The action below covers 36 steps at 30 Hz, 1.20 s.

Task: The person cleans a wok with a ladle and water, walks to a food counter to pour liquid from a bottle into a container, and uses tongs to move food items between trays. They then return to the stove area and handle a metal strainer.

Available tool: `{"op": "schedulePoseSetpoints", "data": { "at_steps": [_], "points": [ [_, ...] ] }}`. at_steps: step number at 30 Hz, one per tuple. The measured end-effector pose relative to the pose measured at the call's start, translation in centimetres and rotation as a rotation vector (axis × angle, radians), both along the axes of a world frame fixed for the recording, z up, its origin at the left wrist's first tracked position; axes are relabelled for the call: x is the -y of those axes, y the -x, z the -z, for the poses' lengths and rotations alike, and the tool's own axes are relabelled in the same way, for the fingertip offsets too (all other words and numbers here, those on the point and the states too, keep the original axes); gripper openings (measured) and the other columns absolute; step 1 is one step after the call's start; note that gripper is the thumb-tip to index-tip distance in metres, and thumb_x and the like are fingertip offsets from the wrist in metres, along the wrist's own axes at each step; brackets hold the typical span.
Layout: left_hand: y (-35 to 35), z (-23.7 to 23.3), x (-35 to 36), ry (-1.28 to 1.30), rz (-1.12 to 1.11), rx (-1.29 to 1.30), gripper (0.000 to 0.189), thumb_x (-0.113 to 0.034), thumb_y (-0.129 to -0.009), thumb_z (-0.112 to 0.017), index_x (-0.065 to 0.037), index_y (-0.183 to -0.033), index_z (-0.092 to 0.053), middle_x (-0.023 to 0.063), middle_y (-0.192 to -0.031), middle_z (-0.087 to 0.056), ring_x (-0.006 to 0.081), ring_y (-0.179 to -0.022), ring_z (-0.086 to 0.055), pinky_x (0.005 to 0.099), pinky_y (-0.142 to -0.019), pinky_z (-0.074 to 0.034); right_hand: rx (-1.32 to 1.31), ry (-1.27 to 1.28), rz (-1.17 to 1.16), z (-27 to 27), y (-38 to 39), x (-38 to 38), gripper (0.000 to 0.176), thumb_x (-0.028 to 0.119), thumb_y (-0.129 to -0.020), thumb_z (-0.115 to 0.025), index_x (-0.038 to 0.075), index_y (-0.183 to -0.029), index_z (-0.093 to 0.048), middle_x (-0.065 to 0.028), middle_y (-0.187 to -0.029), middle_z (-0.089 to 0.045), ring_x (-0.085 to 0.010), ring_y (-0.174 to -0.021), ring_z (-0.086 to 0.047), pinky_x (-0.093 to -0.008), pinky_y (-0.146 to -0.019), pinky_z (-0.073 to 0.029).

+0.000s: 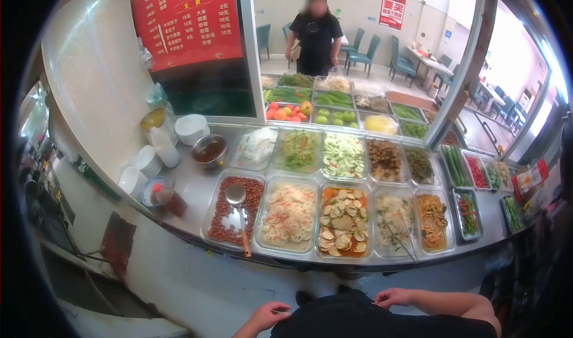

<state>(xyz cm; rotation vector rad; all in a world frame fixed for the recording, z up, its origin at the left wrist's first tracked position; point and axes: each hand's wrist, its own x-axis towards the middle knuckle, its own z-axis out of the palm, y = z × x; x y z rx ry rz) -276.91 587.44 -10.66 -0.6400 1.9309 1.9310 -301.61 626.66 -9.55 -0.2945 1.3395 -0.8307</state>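
Low in the view, my left hand (pixel 268 316) is beside my dark clothing (pixel 334 314), its fingers loosely apart and nothing showing in them. My right hand (pixel 394 297) is against the other side of the clothing, fingertips pinched together; I cannot tell what is between them. Both hands are below the metal counter (pixel 200 223), apart from its food trays. Nearest them are a tray of sliced food in red sauce (pixel 343 221), a tray of shredded salad (pixel 394 218) with tongs, and a tray of lotus root slices (pixel 288 215). A ladle (pixel 237 203) rests in the peanut tray (pixel 218 218).
Stacked white bowls (pixel 191 129), a metal bowl of sauce (pixel 210 150) and a bottle (pixel 169 200) stand at the counter's left. More trays of vegetables fill the back and right. Beyond the window frame (pixel 453 93), a person (pixel 315 33) stands near chairs and tables.
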Motion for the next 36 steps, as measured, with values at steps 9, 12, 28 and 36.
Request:
{"op": "schedulePoseSetpoints", "data": {
  "at_steps": [9,12,28,36],
  "points": [
    [0.1,-5.6,0.2,0.238,0.348,-0.274,0.027,-0.016,-0.081,-0.064,-0.011,-0.108,-0.064,0.005,-0.106,-0.061,0.0157,-0.098,-0.058,0.028,-0.083,-0.047,-0.277,0.098,-0.294,-4.7,0.0,4.3,0.021,0.019,-0.084,-0.063,0.007,-0.102,-0.061,0.0015,-0.086,-0.059,-0.0079,-0.08,-0.051,-0.0247,-0.074,-0.043],
    [0.3,-6.2,0.6,0.166,0.422,-0.274,0.029,-0.018,-0.08,-0.065,-0.012,-0.108,-0.064,0.0037,-0.107,-0.062,0.0169,-0.097,-0.059,0.0283,-0.082,-0.047,-0.327,0.005,-0.363,-6.6,-0.2,5.3,0.022,0.02,-0.083,-0.061,0.008,-0.102,-0.059,-0.0011,-0.085,-0.06,-0.01,-0.078,-0.054,-0.027,-0.071,-0.045],
    [2.4,-8.1,-0.9,0.613,0.586,-0.274,0.025,-0.03,-0.08,-0.061,-0.017,-0.101,-0.064,0.0068,-0.097,-0.064,0.0285,-0.091,-0.059,0.0362,-0.078,-0.048,-0.947,0.204,-0.078,-18.5,0.9,13.6,0.037,0.034,-0.083,-0.063,0.011,-0.111,-0.056,-0.0091,-0.08,-0.061,-0.0212,-0.068,-0.059,-0.0337,-0.066,-0.048],
    [4.7,-9.1,-0.9,0.72,0.663,-0.295,0.023,-0.029,-0.078,-0.064,-0.017,-0.098,-0.065,0.0067,-0.093,-0.063,0.0276,-0.09,-0.059,0.0355,-0.076,-0.049,-1.597,1.749,0.386,-42.7,2.1,17.2,0.076,0.014,-0.074,-0.074,0.0,-0.135,-0.031,-0.0028,-0.077,-0.056,-0.0095,-0.06,-0.05,-0.0211,-0.055,-0.042]
  ]
}}
